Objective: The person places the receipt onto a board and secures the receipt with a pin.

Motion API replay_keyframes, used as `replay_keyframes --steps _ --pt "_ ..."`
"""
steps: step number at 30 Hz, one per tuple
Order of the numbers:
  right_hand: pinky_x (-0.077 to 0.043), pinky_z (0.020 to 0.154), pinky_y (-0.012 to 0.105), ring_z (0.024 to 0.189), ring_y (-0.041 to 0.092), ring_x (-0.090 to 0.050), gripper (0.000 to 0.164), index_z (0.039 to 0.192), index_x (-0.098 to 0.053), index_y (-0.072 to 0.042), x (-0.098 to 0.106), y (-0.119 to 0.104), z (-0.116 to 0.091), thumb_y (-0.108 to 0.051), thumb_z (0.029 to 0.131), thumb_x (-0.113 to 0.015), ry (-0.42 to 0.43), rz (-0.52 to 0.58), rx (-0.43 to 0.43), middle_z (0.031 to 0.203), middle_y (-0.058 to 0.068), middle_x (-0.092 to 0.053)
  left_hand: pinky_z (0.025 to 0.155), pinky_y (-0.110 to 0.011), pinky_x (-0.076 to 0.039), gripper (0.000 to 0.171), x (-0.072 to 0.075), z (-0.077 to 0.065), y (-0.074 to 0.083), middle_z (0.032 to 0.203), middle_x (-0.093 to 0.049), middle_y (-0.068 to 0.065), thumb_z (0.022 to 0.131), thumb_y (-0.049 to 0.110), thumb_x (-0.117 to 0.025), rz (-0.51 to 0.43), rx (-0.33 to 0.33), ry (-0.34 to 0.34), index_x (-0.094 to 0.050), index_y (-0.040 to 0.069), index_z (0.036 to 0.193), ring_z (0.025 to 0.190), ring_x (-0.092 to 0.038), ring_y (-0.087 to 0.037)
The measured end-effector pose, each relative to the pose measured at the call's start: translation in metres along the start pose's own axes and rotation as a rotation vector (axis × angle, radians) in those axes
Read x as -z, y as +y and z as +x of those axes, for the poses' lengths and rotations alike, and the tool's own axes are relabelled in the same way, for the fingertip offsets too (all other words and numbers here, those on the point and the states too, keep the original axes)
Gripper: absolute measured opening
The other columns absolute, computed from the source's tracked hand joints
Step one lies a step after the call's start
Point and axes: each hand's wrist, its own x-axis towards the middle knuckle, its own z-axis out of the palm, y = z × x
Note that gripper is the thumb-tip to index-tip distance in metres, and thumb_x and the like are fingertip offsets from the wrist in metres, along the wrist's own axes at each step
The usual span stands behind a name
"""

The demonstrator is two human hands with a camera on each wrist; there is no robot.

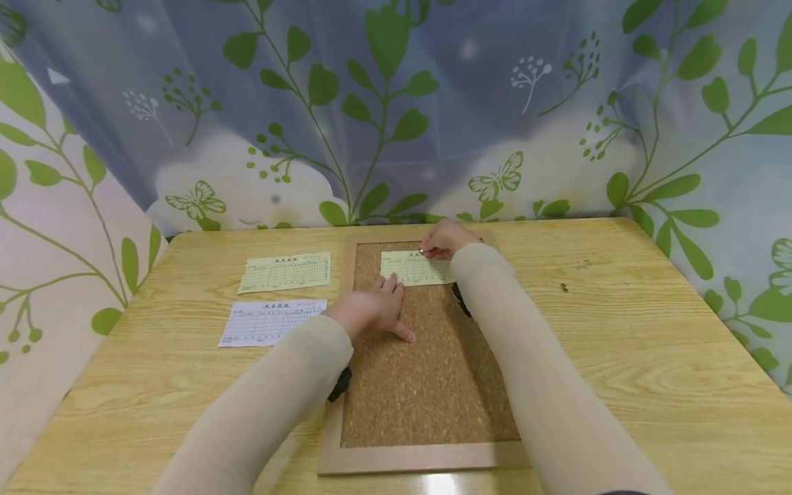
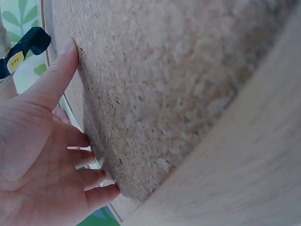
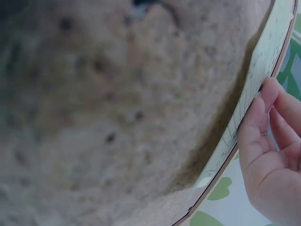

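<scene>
A pale yellow-green printed form slip (image 1: 411, 269) lies against the upper part of a wood-framed corkboard (image 1: 427, 385). My left hand (image 1: 380, 309) rests on the cork with fingers spread, fingertips at the slip's lower left edge and thumb pointing right. In the left wrist view the left palm (image 2: 42, 155) shows, its thumb and fingers touching the board. My right hand (image 1: 447, 240) pinches a small shiny pin at the slip's top edge between thumb and forefinger. The right wrist view shows the right fingertips (image 3: 263, 101) close together over the slip, mostly hiding the pin.
Left of the board on the wooden table (image 1: 650, 357) lie another yellow-green slip (image 1: 284, 271) and, nearer me, a white slip (image 1: 269, 323). Small dark bits (image 1: 564, 287) lie to the right. A leaf-patterned curtain (image 1: 433, 137) hangs behind the table.
</scene>
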Motion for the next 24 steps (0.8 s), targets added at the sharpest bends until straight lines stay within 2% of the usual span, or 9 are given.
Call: replay_keyframes --steps 12,24 --pt "-0.048 0.081 0.033 0.077 0.016 -0.061 0.020 0.110 -0.063 0.002 0.0010 0.0006 -0.0007 -0.007 0.095 -0.053 -0.004 0.023 -0.012 0.086 0.007 -0.065 0.111 -0.043 -0.013 0.104 0.0012 -0.0025 0.0007 0.155 0.007 -0.014 0.081 0.058 -0.060 0.008 -0.004 -0.002 -0.005 0.003 0.149 0.141 0.004 -0.031" --pt "-0.049 0.075 0.029 0.073 0.015 -0.059 0.016 0.105 -0.063 0.002 -0.0036 -0.0014 -0.0030 -0.005 0.095 -0.053 0.026 0.037 -0.012 0.085 0.007 -0.064 0.111 -0.042 -0.012 0.104 0.0009 -0.0019 0.0003 0.155 0.007 -0.014 0.081 0.058 -0.060 0.004 -0.007 -0.001 -0.005 0.002 0.149 0.141 0.004 -0.031"
